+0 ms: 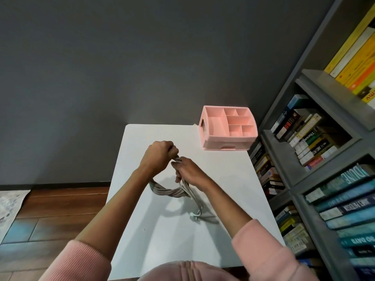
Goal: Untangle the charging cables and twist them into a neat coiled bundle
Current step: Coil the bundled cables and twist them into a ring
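- One pale patterned rug (10, 201) lies at the 9 o'clock edge of the view, on a brown wooden floor (50, 209) below a dark grey wall (121, 57).
- A white table (142, 240) takes up the middle, running from 6 o'clock up toward 12.
- The left hand (159, 156), on a bare forearm coming out of a pink sleeve (85, 260), is raised above the table's centre. Its fingers are curled into a fist round the top of the charging cables.
- The charging cables (170, 192) form a grey twisted loop hanging from both hands, with its lower arc at 6 o'clock of them. Whether that arc touches the tabletop cannot be told.
- Loose strands trail from the loop toward 5 o'clock and lie on the table, ending at a white plug (193, 217).
- The right hand (189, 172) sits at 4 o'clock of the left, just beside it. Its fingers are wrapped round the strands on the loop's right side.
- A pink organiser (227, 128) stands on the table's 1 o'clock corner, with open-topped compartments above and a drawer in its front.
- A grey bookshelf (316, 82) fills the 3 o'clock side, and books (310, 136) are stacked and leaning in its compartments.
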`<state>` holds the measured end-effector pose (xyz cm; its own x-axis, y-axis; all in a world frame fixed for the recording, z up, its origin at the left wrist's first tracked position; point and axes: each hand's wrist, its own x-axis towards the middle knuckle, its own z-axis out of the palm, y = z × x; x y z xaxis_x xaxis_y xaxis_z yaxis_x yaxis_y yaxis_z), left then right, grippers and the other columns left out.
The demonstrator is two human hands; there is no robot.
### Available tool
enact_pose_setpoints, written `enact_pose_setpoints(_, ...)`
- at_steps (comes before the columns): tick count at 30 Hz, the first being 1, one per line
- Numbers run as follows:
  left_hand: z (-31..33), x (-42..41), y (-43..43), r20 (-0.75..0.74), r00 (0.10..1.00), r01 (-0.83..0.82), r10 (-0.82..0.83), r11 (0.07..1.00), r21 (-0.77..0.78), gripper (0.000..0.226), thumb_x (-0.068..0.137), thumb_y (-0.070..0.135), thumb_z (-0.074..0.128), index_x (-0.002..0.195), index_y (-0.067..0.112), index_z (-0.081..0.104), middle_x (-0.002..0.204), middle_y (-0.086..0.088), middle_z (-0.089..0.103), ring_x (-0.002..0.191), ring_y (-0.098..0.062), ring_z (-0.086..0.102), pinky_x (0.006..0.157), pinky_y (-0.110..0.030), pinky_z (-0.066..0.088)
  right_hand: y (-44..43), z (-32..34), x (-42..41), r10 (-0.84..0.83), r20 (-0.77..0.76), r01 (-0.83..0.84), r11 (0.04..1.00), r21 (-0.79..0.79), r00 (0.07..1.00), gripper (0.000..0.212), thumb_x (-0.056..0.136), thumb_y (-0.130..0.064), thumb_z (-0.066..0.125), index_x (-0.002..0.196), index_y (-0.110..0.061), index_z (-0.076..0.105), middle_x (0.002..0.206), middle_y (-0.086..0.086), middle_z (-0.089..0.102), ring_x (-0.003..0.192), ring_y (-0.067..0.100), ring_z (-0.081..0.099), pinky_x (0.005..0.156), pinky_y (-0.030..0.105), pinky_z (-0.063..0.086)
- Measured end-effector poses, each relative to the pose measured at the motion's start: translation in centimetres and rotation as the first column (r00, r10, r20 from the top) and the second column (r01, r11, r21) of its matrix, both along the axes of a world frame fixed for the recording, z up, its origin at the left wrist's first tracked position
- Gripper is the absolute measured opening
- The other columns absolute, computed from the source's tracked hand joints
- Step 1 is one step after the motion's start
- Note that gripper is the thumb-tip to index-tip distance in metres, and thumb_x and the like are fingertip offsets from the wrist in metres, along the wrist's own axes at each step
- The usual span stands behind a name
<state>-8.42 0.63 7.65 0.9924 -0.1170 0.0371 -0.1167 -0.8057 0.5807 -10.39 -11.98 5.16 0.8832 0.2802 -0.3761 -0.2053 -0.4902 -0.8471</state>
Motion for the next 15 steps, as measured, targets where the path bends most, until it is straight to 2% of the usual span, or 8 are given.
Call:
enact_pose_setpoints(1, 0.0, 0.0, 0.4, 0.014, 0.999, 0.051, -0.05, 0.997, -0.051, 0.026, 0.089, 0.017, 0.048, 0.063, 0.013, 0.05, 0.065, 0.003, 0.062, 0.06, -0.022, 0.051, 0.051, -0.027, 0.034, -0.4, 0.0, 0.2, 0.014, -0.086, 0.0, 0.987, 0.162, 0.996, 0.016, 0.097, -0.017, 0.042, 0.082, -0.014, 0.043, 0.062, 0.003, 0.044, 0.053, 0.017, 0.051, 0.061, 0.032, 0.038)
enact_pose_setpoints(3, 0.2, -0.1, 0.9, 0.054, 0.992, 0.118, -0.112, 0.986, -0.115, 0.029, 0.086, 0.022, 0.046, 0.057, 0.021, 0.044, 0.056, 0.01, 0.059, 0.052, -0.013, 0.045, 0.051, -0.025, 0.032, -1.1, 0.2, 0.2, 0.058, -0.263, 0.068, 0.893, 0.445, 0.963, 0.024, 0.097, -0.009, 0.043, 0.074, -0.017, 0.038, 0.053, -0.003, 0.033, 0.047, 0.011, 0.038, 0.057, 0.025, 0.036)
enact_pose_setpoints(5, 0.1, -0.2, 1.0, 0.103, 0.988, 0.128, -0.112, 0.978, -0.166, 0.029, 0.088, 0.017, 0.048, 0.059, 0.013, 0.047, 0.046, 0.007, 0.047, 0.049, -0.013, 0.037, 0.05, -0.025, 0.03, -1.4, 0.1, 0.1, 0.13, -0.371, 0.123, 0.802, 0.584, 0.92, 0.031, 0.096, -0.009, 0.04, 0.067, -0.018, 0.033, 0.048, -0.006, 0.029, 0.042, 0.009, 0.029, 0.06, 0.023, 0.036)
enact_pose_setpoints(7, -0.2, -0.4, 0.9, 0.15, 0.986, 0.109, -0.079, 0.972, -0.208, 0.029, 0.091, 0.014, 0.05, 0.064, 0.004, 0.05, 0.047, 0.003, 0.046, 0.048, -0.014, 0.035, 0.051, -0.028, 0.032, -1.3, 0.0, 0.1, 0.141, -0.398, 0.159, 0.76, 0.63, 0.907, 0.033, 0.095, -0.009, 0.039, 0.065, -0.02, 0.031, 0.046, -0.007, 0.027, 0.039, 0.008, 0.027, 0.062, 0.025, 0.042)
enact_pose_setpoints(8, -0.4, -0.4, 0.9, 0.18, 0.981, 0.107, -0.066, 0.968, -0.228, 0.03, 0.093, 0.016, 0.051, 0.066, 0.004, 0.053, 0.05, 0.003, 0.05, 0.049, -0.014, 0.039, 0.052, -0.028, 0.035, -1.2, 0.0, 0.1, 0.114, -0.402, 0.19, 0.744, 0.64, 0.908, 0.032, 0.095, -0.009, 0.039, 0.066, -0.02, 0.032, 0.046, -0.007, 0.026, 0.039, 0.008, 0.026, 0.058, 0.024, 0.041)
enact_pose_setpoints(11, -0.9, -1.0, 0.9, 0.243, 0.968, 0.027, 0.069, 0.927, -0.373, 0.016, 0.09, 0.026, 0.063, 0.083, 0.011, 0.063, 0.066, 0.008, 0.062, 0.062, -0.009, 0.056, 0.058, -0.021, 0.042, -0.9, -0.2, -0.1, -0.016, -0.391, 0.285, 0.712, 0.641, 0.92, 0.029, 0.094, -0.004, 0.041, 0.069, -0.018, 0.039, 0.048, -0.005, 0.025, 0.039, 0.008, 0.024, 0.045, 0.021, 0.031)
enact_pose_setpoints(13, -1.3, -2.3, 0.8, 0.2, 0.948, -0.11, 0.246, 0.847, -0.52, 0.027, 0.081, 0.03, 0.074, 0.101, 0.018, 0.06, 0.08, 0.007, 0.062, 0.074, -0.005, 0.058, 0.064, -0.014, 0.045, -0.8, -0.4, -0.2, -0.098, -0.364, 0.324, 0.702, 0.635, 0.926, 0.028, 0.094, -0.003, 0.041, 0.071, -0.017, 0.043, 0.05, -0.005, 0.024, 0.041, 0.007, 0.023, 0.042, 0.02, 0.027)
enact_pose_setpoints(15, -2.0, -3.9, 0.2, 0.065, 0.922, -0.249, 0.381, 0.715, -0.653, 0.043, 0.075, 0.031, 0.08, 0.108, 0.021, 0.053, 0.086, 0.008, 0.058, 0.078, -0.003, 0.057, 0.068, -0.015, 0.046, -0.9, -0.4, 0.0, -0.185, -0.351, 0.381, 0.656, 0.652, 0.918, 0.029, 0.094, -0.003, 0.042, 0.069, -0.017, 0.041, 0.05, -0.004, 0.025, 0.041, 0.008, 0.024, 0.042, 0.02, 0.026)
